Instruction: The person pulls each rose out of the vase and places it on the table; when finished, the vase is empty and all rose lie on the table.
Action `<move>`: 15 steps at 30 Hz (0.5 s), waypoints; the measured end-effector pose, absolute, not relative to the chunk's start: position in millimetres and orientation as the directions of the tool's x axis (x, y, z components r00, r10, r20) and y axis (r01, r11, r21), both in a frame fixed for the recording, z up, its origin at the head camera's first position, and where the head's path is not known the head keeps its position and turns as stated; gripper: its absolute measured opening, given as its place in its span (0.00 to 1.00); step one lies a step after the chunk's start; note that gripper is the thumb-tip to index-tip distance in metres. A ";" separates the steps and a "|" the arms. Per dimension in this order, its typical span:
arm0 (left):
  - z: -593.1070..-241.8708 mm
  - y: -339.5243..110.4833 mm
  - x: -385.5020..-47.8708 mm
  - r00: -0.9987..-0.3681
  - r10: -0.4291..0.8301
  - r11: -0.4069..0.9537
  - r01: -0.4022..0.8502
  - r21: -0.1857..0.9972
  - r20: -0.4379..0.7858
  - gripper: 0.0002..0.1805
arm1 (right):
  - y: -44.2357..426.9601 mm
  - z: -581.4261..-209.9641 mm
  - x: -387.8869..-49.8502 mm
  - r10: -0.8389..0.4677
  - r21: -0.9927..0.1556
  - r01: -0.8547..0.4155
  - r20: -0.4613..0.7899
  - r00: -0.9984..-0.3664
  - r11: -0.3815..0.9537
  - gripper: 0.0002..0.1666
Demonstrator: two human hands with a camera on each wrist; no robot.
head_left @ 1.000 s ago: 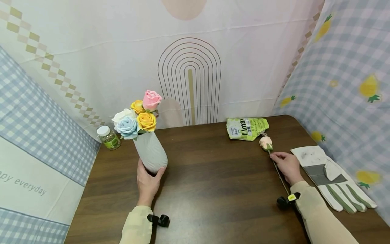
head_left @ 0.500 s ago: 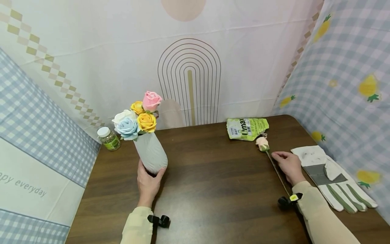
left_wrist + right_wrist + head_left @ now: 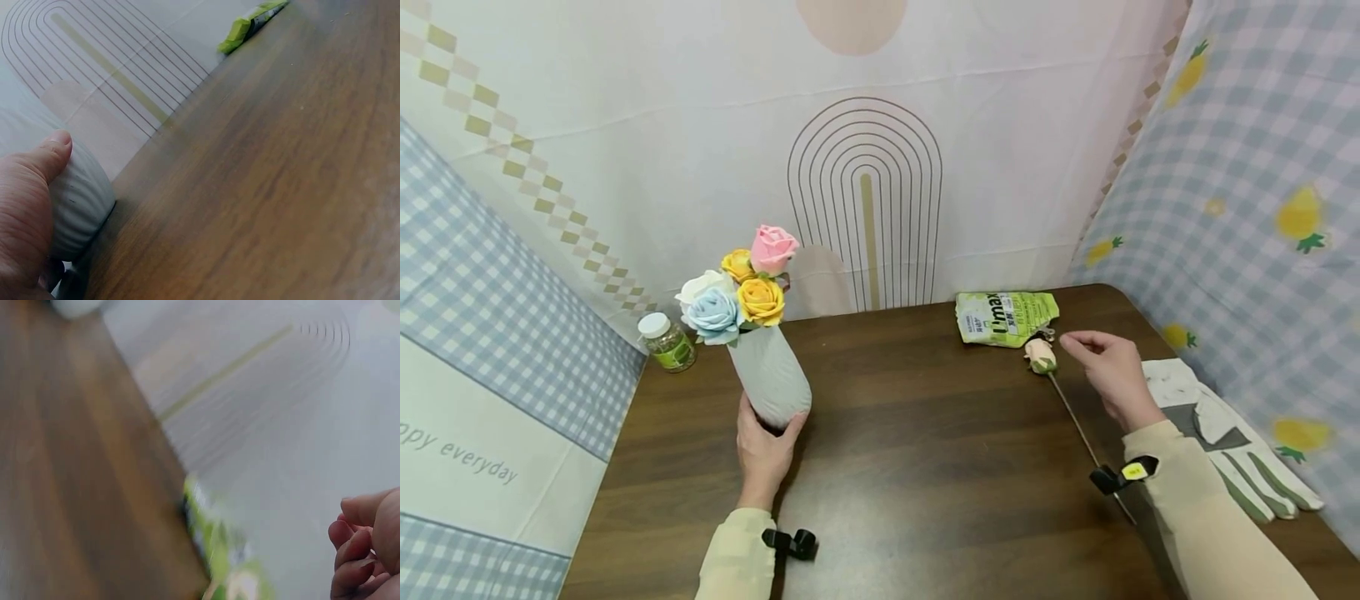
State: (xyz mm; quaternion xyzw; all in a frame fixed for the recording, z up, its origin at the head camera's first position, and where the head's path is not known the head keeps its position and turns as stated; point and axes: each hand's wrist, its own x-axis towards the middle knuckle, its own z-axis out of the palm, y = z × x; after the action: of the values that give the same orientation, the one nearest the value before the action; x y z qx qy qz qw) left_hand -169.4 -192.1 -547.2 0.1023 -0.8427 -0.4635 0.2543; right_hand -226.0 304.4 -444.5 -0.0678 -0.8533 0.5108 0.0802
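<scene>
A white vase [image 3: 770, 375] holds artificial roses: a pink rose [image 3: 773, 249], a light blue rose [image 3: 712, 315], yellow ones and a white one. My left hand [image 3: 763, 454] grips the vase near its base, thumb on the right side; in the left wrist view the thumb [image 3: 53, 156] presses its ridged wall. A single pale pink rose [image 3: 1041, 357] lies on the table at right, its thin stem running toward me. Just right of that bloom, my right hand [image 3: 1112, 375] hovers with loosely curled fingers, holding nothing; the right wrist view shows the fingers [image 3: 353, 550] bent.
A crumpled green packet [image 3: 1006, 318] lies at the table's back edge, behind the loose rose. A white, grey and green glove [image 3: 1232, 442] is at the right, partly behind my right forearm. A lidded jar [image 3: 667, 341] stands at the back left corner of the table [image 3: 910, 467].
My right hand has left the pale pink rose's stem and moved up, away from me. The loose bloom has shifted slightly left. My left hand and the vase stay put.
</scene>
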 end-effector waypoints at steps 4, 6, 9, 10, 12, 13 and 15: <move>-547.9 -192.9 -168.9 -0.847 -0.410 0.550 0.066 0.832 0.338 0.55 | 267.5 -414.1 -230.8 0.097 -0.870 -0.068 0.132 -0.986 0.489 0.29; -548.2 -193.3 -169.0 -0.847 -0.412 0.552 0.062 0.831 0.337 0.55 | 244.5 -399.9 -233.3 0.038 -0.868 -0.131 0.170 -0.985 0.478 0.25; -548.5 -193.6 -169.4 -0.848 -0.411 0.555 0.058 0.830 0.335 0.55 | 205.4 -378.7 -235.2 -0.051 -0.879 -0.201 0.199 -0.979 0.433 0.22; -548.7 -193.7 -169.6 -0.848 -0.411 0.557 0.058 0.829 0.335 0.55 | 191.9 -372.6 -235.8 -0.078 -0.883 -0.225 0.212 -0.974 0.412 0.21; -548.8 -193.6 -169.9 -0.848 -0.409 0.559 0.057 0.827 0.336 0.55 | 164.6 -361.7 -237.2 -0.141 -0.893 -0.264 0.228 -0.963 0.365 0.19; -548.8 -193.5 -170.1 -0.848 -0.409 0.559 0.060 0.827 0.338 0.55 | 151.0 -356.8 -238.2 -0.172 -0.899 -0.278 0.232 -0.957 0.337 0.18; -548.9 -192.7 -170.6 -0.846 -0.406 0.560 0.068 0.826 0.345 0.55 | 124.6 -349.0 -241.4 -0.233 -0.903 -0.314 0.250 -0.940 0.295 0.16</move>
State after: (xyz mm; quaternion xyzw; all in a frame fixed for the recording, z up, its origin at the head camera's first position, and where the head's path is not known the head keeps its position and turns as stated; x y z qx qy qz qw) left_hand -170.6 -192.7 -548.9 0.1003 -0.8444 -0.4584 0.2586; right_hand -241.4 124.6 -349.0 0.1702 -0.8038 0.5689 0.0352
